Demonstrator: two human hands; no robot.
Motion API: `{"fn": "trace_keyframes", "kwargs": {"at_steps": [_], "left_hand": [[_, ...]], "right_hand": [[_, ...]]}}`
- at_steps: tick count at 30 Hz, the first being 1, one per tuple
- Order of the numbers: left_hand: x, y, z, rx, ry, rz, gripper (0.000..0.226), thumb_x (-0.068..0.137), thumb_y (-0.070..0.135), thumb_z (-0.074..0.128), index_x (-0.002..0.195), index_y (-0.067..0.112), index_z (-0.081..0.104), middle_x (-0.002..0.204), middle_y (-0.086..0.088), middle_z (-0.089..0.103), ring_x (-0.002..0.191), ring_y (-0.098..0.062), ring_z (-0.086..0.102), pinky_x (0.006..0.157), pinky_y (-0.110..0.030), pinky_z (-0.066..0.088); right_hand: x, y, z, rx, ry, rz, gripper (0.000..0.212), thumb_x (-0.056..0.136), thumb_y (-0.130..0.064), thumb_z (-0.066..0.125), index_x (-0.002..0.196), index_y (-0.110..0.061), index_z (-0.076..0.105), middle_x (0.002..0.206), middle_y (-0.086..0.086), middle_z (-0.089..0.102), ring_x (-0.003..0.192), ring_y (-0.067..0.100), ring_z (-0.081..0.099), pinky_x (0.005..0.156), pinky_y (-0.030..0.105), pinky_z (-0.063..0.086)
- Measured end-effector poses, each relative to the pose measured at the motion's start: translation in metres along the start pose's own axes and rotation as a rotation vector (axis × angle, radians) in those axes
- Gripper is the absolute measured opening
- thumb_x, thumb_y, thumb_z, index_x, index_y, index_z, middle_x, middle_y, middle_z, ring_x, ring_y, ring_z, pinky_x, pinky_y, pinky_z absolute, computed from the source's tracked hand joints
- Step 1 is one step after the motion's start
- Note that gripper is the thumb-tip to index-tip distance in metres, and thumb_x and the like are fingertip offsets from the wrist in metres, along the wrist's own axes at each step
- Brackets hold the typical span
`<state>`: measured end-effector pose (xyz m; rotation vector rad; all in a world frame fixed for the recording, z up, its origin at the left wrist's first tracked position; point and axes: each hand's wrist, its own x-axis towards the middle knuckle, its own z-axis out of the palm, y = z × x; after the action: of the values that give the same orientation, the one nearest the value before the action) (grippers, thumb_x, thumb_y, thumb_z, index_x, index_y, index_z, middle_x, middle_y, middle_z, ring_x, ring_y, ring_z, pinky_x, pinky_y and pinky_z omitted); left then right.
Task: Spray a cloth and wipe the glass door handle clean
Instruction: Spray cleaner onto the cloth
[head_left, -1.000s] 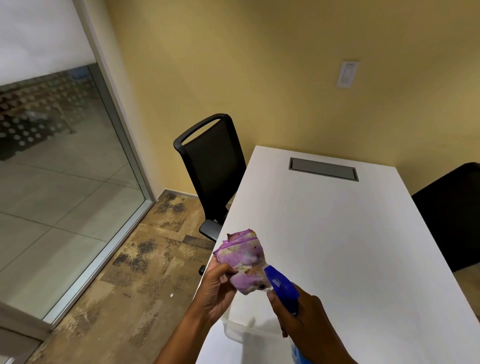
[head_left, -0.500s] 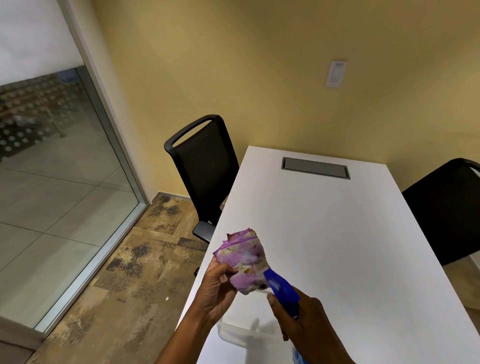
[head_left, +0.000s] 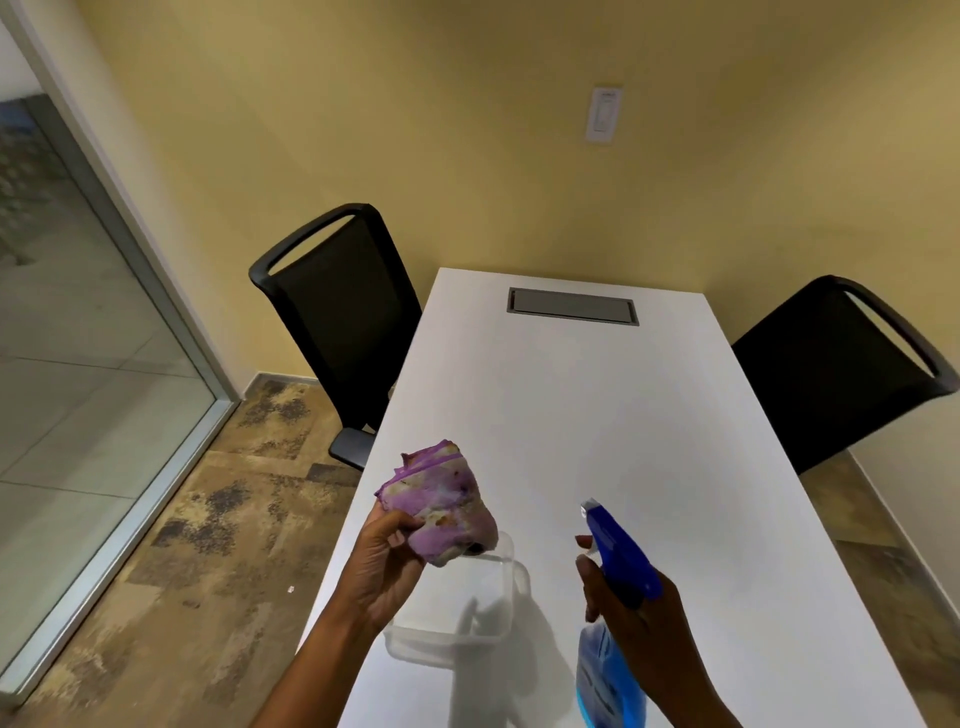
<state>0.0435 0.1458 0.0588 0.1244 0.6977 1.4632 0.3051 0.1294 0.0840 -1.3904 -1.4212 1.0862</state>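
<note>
Cloth (head_left: 441, 506) bunched in left hand (head_left: 382, 564) over table's (head_left: 623, 415) near-left edge; right hand (head_left: 631, 616) grips sprayer (head_left: 618, 551), nozzle aimed left at cloth, apart; door handle unseen.

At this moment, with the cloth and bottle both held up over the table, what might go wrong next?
1. The spray bottle in the right hand has its nozzle off to the side of the purple cloth, so a squeeze may wet the white table instead.
2. The left hand pinches the bunched cloth only at its lower edge; it could slip into the clear container below.
</note>
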Motion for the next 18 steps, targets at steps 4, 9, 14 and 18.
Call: {"fn": "trace_keyframes", "kwargs": {"at_steps": [4, 9, 14, 18], "left_hand": [[0.006, -0.006, -0.002, -0.004, 0.004, -0.046, 0.074, 0.070, -0.006, 0.065, 0.142, -0.001, 0.046, 0.144, -0.030, 0.051, 0.127, -0.044, 0.055, 0.089, -0.055, 0.060], [0.010, -0.015, 0.000, 0.027, -0.013, -0.048, 0.119, 0.035, 0.001, 0.095, 0.144, 0.002, 0.046, 0.141, -0.028, 0.055, 0.120, -0.043, 0.064, 0.088, -0.058, 0.059], [0.006, -0.020, 0.002, 0.035, 0.015, -0.061, 0.116, 0.034, 0.002, 0.096, 0.140, 0.000, 0.049, 0.143, -0.029, 0.054, 0.123, -0.044, 0.061, 0.091, -0.059, 0.058], [0.001, -0.024, 0.004, 0.024, 0.035, -0.055, 0.120, 0.033, 0.003, 0.097, 0.142, 0.000, 0.048, 0.141, -0.027, 0.056, 0.115, -0.040, 0.068, 0.086, -0.054, 0.062]], "right_hand": [[0.000, 0.018, -0.017, 0.044, 0.047, 0.055, 0.053, 0.066, -0.065, 0.068, 0.101, -0.025, 0.065, 0.073, -0.013, 0.073, 0.065, 0.009, 0.068, 0.063, 0.015, 0.052], [0.002, 0.054, -0.030, 0.081, 0.073, 0.123, 0.037, 0.080, -0.026, 0.075, 0.115, -0.027, 0.061, 0.111, -0.030, 0.066, 0.103, -0.005, 0.062, 0.085, 0.016, 0.046], [0.002, 0.078, -0.027, 0.145, 0.154, 0.163, 0.069, 0.056, -0.066, 0.076, 0.096, -0.011, 0.066, 0.112, -0.032, 0.065, 0.104, 0.002, 0.064, 0.083, 0.018, 0.046], [0.004, 0.084, -0.013, 0.140, 0.154, 0.185, 0.074, 0.064, -0.053, 0.077, 0.112, 0.000, 0.061, 0.095, -0.033, 0.069, 0.092, 0.000, 0.067, 0.091, 0.034, 0.050]]}}
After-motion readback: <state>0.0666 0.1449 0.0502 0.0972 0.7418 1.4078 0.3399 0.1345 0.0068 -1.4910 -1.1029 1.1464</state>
